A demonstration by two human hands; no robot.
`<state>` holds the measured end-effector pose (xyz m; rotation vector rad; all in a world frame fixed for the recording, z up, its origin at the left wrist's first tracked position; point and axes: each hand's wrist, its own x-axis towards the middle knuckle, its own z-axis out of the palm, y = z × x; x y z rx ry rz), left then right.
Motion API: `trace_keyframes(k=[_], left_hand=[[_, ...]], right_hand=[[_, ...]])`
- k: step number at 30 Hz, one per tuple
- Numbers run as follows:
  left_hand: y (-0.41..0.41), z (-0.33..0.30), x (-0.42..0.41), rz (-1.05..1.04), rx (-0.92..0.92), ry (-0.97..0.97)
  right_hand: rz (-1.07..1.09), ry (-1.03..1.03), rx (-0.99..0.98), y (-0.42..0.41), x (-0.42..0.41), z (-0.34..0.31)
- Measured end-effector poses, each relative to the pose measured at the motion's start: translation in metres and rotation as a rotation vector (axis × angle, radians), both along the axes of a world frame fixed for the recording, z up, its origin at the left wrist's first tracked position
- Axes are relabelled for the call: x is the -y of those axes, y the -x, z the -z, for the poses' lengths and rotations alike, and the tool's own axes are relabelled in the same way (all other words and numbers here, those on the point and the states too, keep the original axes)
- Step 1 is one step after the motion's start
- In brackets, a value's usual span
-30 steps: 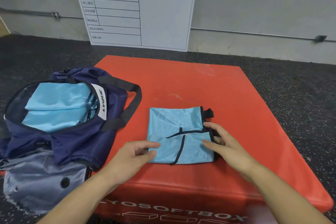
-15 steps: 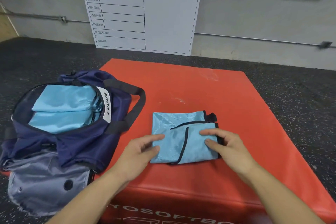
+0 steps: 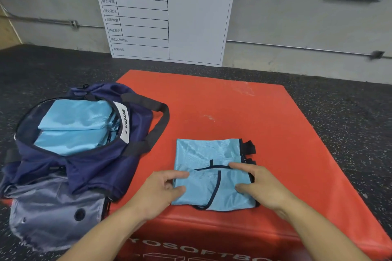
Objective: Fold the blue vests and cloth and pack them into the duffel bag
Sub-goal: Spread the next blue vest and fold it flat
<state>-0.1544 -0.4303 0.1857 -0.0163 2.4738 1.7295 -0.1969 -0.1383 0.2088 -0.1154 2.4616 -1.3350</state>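
My left hand [image 3: 158, 192] pinches the folded vest [image 3: 209, 172] at nine o'clock; right hand [image 3: 259, 186] presses it, fingers straight, at three.

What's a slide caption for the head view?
Both hands hold a folded blue vest beside the open duffel bag.

A single head-worn wide-angle camera looks forward and down, close over the hands [image 3: 212, 188]. The surface [image 3: 244, 112] lies directly beyond them, the wall [image 3: 297, 27] farther ahead.
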Motion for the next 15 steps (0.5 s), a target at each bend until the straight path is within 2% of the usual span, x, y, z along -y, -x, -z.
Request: trace_keyframes(k=[4, 8, 15], left_hand=[[-0.011, 0.000, -0.001, 0.011, -0.003, -0.011], [-0.013, -0.003, -0.004, -0.035, -0.047, -0.032], [0.010, -0.013, -0.006, -0.072, -0.127, -0.055]], right_hand=[[-0.060, -0.071, -0.052, -0.014, 0.000, -0.008], [-0.134, -0.096, -0.185, -0.017, 0.000, -0.019], [-0.037, 0.029, -0.287, 0.001, 0.002, -0.030]])
